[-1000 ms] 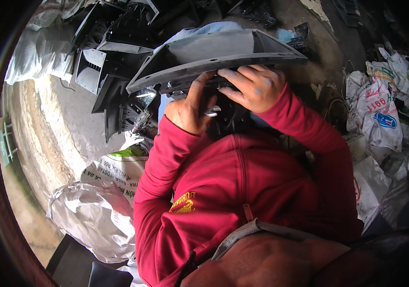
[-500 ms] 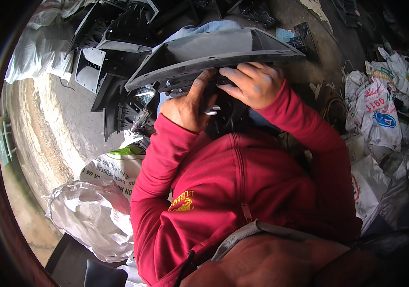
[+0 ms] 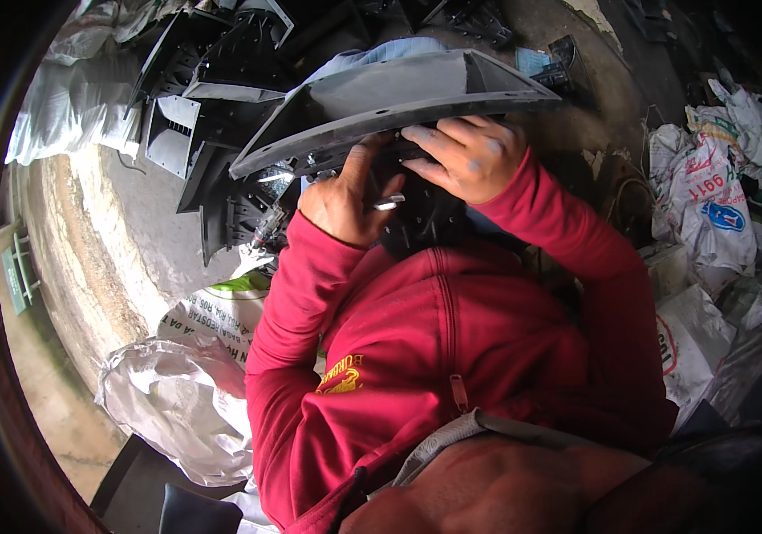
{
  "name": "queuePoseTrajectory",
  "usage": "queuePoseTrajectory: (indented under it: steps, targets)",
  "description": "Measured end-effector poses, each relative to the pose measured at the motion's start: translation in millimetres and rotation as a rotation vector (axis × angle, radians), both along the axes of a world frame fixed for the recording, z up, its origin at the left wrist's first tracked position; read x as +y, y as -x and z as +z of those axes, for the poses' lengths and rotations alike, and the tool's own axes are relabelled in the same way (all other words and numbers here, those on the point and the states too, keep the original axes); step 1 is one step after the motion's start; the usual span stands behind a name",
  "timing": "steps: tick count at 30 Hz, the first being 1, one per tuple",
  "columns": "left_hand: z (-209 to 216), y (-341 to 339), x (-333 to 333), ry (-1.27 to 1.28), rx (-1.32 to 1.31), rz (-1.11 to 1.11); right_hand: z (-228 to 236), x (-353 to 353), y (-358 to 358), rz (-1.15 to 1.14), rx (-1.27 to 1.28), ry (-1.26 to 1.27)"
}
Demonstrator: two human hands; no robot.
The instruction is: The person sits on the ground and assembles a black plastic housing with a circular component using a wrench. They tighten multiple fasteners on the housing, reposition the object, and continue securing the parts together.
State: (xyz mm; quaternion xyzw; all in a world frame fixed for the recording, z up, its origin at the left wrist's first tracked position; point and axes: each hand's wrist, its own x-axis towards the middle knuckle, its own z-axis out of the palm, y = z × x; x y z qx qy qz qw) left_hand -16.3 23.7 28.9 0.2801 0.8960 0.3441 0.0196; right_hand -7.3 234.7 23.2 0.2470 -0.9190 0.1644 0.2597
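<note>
Movement of casing: since half a second ago, the black casing (image 3: pixel 385 86) and the left hand (image 3: pixel 338 209) sit slightly further left in view, while the bags at right show slightly further right.
Casing position: across the front of the person's body, tilted, its grey inner face turned upward and its long curved near edge toward the chest; blue cloth (image 3: pixel 376 55) shows behind the far edge.
Left hand: closed grip on a small shiny metal piece (image 3: pixel 389 203), whose end sticks out beside the thumb; index finger reaches up under the casing's near edge.
Right hand (image 3: pixel 477 162): fingers bent and together at the near edge, just beside the left index finger; fingertips partly hidden, so cannot tell whether the grip closes on anything.
Sleeves: both arms covered by a red jacket (image 3: pixel 399 356), zip fastened over the chest.
Upper left floor: pile of other black casings (image 3: pixel 239 67) on a grey floor (image 3: pixel 145 222), several leaning on one another.
Upper right floor: light blue item (image 3: pixel 532 61) next to a dark part (image 3: pixel 566 64).
Lower left: crumpled white bag (image 3: pixel 172 414) near the left elbow.
Right side: printed white bags (image 3: pixel 706 205) heaped together.
</note>
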Motion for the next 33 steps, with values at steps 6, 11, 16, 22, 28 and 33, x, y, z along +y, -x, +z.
queuePoseTrajectory:
  steps: [6,11,16,22,28,33]
  targets:
    - [-4,1,-8,-0.096,-0.114,-0.068,-1,-2,2,0.003,-0.016,0.02]
    - [1,-4,-13,-0.167,-0.244,-0.026,5,-3,0,0.009,-0.077,-0.012]
    - [3,-7,-11,-0.068,-0.117,0.013,5,-4,1,0.005,-0.112,0.021]
    - [-1,-3,-7,-0.042,0.016,0.035,9,-7,1,-0.017,-0.123,0.026]
    - [-8,-3,-8,0.047,0.121,0.02,8,-8,1,-0.027,-0.09,0.018]
    - [6,-2,-5,0.046,0.071,0.029,12,-7,3,-0.021,-0.092,-0.01]
